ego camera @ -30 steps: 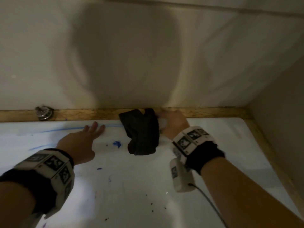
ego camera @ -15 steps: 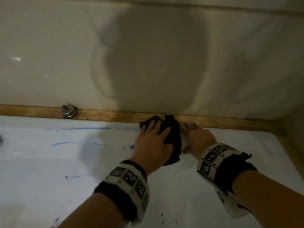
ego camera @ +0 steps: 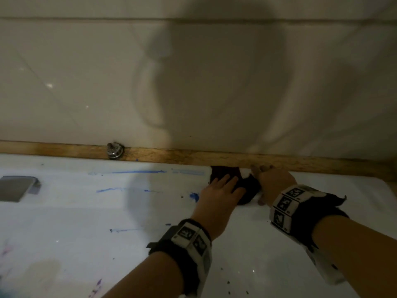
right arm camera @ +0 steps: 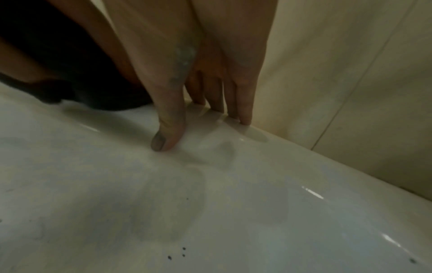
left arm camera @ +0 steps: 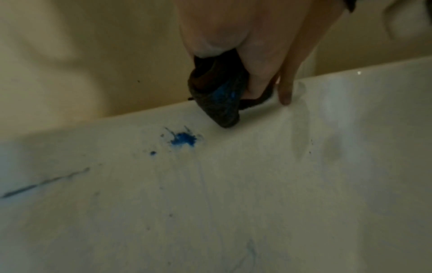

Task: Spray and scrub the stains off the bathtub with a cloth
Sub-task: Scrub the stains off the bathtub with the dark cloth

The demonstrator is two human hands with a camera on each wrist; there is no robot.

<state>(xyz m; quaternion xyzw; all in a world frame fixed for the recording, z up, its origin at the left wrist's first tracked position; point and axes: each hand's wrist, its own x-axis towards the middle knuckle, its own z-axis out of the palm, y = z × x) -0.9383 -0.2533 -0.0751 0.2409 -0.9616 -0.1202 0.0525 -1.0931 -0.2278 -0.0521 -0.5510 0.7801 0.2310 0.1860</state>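
Observation:
A dark cloth (ego camera: 249, 190) lies bunched on the white bathtub (ego camera: 257, 244) just below the wooden strip. My left hand (ego camera: 223, 188) lies over the cloth with straight fingers and presses it down. In the left wrist view the cloth (left arm camera: 217, 105) shows a blue smear, and a blue stain (left arm camera: 183, 140) sits just beside it. My right hand (ego camera: 270, 181) rests right of the cloth, fingers (right arm camera: 243, 110) straight, tips touching the tub at the wall. Blue streaks (ego camera: 137, 172) run to the left. No spray bottle shows.
A wooden strip (ego camera: 193, 157) runs between the tub and the tiled wall (ego camera: 193, 82). A metal plug (ego camera: 115, 150) sits on it at the left. A grey metal plate (ego camera: 17, 188) is at the far left. Dark specks (ego camera: 228, 282) dot the tub near me.
My left hand has moved right from the bare tub onto the cloth. My right hand has come off the cloth and now lies flat beside it.

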